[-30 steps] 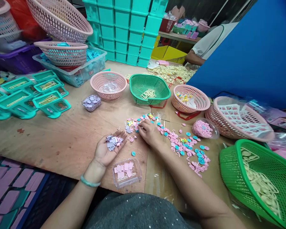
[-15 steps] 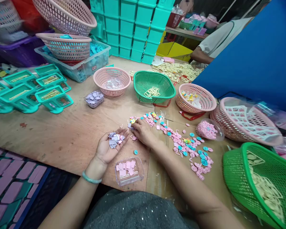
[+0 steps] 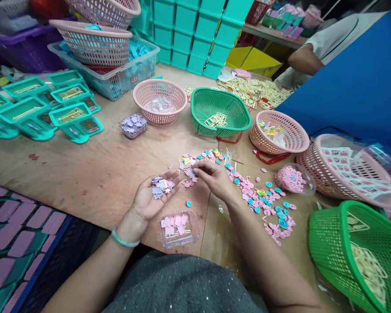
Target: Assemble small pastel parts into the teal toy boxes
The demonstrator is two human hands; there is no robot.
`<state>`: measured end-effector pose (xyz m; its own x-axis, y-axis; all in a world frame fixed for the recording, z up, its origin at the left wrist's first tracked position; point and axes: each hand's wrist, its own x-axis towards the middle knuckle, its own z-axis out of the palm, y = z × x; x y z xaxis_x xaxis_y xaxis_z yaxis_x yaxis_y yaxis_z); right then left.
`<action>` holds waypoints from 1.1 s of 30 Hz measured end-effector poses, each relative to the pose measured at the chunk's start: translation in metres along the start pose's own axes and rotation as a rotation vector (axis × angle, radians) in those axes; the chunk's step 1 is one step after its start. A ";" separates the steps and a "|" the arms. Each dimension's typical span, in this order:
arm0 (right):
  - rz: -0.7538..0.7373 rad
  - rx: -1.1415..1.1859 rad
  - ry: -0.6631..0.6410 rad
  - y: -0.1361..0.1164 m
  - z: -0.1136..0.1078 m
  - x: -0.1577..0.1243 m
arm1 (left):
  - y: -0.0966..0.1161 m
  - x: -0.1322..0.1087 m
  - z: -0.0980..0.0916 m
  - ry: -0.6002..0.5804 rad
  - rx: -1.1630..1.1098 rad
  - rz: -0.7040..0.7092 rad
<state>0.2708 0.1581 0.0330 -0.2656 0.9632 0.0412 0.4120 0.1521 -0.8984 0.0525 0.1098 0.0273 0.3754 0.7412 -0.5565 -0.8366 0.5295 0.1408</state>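
Note:
My left hand [image 3: 146, 201] is turned palm up, cupping a small heap of flat lilac plastic pieces [image 3: 159, 190] with a few pink and white bits among them. Just to its right, thumb and fingers of my right hand [image 3: 211, 176] are closed in a pinch at a lilac piece, partly hidden by the fingertips. Under and around them lies a loose strip of pink, blue and yellow small parts [image 3: 247, 191]. Below the hands, a clear tray [image 3: 195, 237] holds pink square pieces [image 3: 175, 222]. A lone blue disc [image 3: 189, 204] lies between.
A clear box of lilac pieces [image 3: 133, 125] stands behind my left hand. Pink baskets [image 3: 159, 116], a green basket [image 3: 220, 126] and a tub of pink parts [image 3: 290, 178] ring the table. Teal trays [image 3: 74, 126] lie left. Another person's arm [image 3: 304, 58] shows behind a blue panel [image 3: 352, 74].
My right hand has lifted slightly and drawn to the right, its pinch now showing more clearly. The left hand still cups its pieces. The whole view has shifted a little.

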 end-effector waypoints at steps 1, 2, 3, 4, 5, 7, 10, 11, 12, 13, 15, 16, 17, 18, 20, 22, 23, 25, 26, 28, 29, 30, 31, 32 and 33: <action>-0.035 0.017 -0.056 -0.003 0.004 0.001 | -0.001 -0.001 0.001 0.002 0.002 -0.018; -0.077 -0.018 -0.091 -0.005 0.007 0.004 | -0.003 -0.003 0.002 0.009 0.007 -0.034; -0.116 -0.104 -0.104 -0.007 0.011 0.008 | -0.004 -0.004 0.003 0.024 0.013 -0.045; -0.146 -0.224 -0.107 -0.008 0.015 0.012 | -0.004 -0.006 0.004 0.045 0.019 -0.048; -0.161 -0.361 -0.113 -0.007 0.018 0.018 | -0.004 -0.007 0.005 0.071 0.026 -0.044; -0.146 -0.607 -0.142 -0.005 0.023 0.028 | -0.002 -0.009 0.006 0.118 0.036 -0.019; -0.107 -0.790 -0.147 -0.001 0.026 0.039 | 0.002 -0.011 0.007 0.152 0.036 0.012; -0.111 -0.823 -0.140 0.000 0.026 0.041 | 0.003 -0.011 0.008 0.155 0.034 0.017; -0.124 -0.856 -0.135 0.000 0.026 0.042 | 0.004 -0.011 0.009 0.157 0.037 0.017; -0.147 -0.892 -0.127 0.001 0.026 0.042 | 0.004 -0.011 0.010 0.158 0.042 0.015; -0.200 -0.962 -0.080 0.000 0.025 0.038 | 0.003 -0.010 0.012 0.159 0.058 0.009; -0.222 -0.976 -0.032 -0.001 0.025 0.034 | 0.002 -0.009 0.013 0.159 0.064 0.008; -0.238 -0.969 0.033 -0.002 0.027 0.028 | 0.001 -0.008 0.015 0.158 0.067 0.010; -0.251 -0.935 0.108 -0.004 0.028 0.021 | -0.001 -0.007 0.016 0.150 0.067 0.008; -0.301 -0.795 0.214 -0.007 0.034 0.004 | -0.004 -0.003 0.018 0.136 0.055 0.004; -0.376 -0.596 0.190 -0.009 0.037 -0.009 | -0.006 0.000 0.019 0.142 0.037 0.007; -0.402 -0.505 0.159 -0.008 0.037 -0.011 | -0.007 0.002 0.019 0.151 0.032 0.008; -0.378 -0.421 0.146 -0.003 0.029 -0.007 | -0.007 0.004 0.019 0.171 0.043 0.004; -0.331 -0.440 0.165 0.001 0.023 0.001 | -0.007 0.004 0.020 0.175 0.053 -0.004; -0.233 -0.567 0.169 0.009 0.008 0.022 | -0.007 0.003 0.020 0.180 0.064 -0.015; -0.202 -0.647 0.127 0.012 0.002 0.033 | -0.007 0.002 0.020 0.183 0.065 -0.017; -0.184 -0.720 0.065 0.013 -0.003 0.044 | -0.006 0.001 0.020 0.182 0.063 -0.014; -0.175 -0.780 -0.002 0.014 -0.007 0.053 | -0.006 0.000 0.020 0.177 0.062 -0.014; -0.171 -0.820 -0.057 0.015 -0.009 0.060 | -0.005 -0.001 0.019 0.169 0.063 -0.014; -0.170 -0.839 -0.088 0.015 -0.010 0.064 | -0.004 -0.002 0.019 0.165 0.064 -0.012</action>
<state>0.2685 0.2244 0.0265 -0.4345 0.8970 0.0811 0.8594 0.4399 -0.2608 0.0625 0.1140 0.0430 0.3098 0.6598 -0.6846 -0.8036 0.5665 0.1823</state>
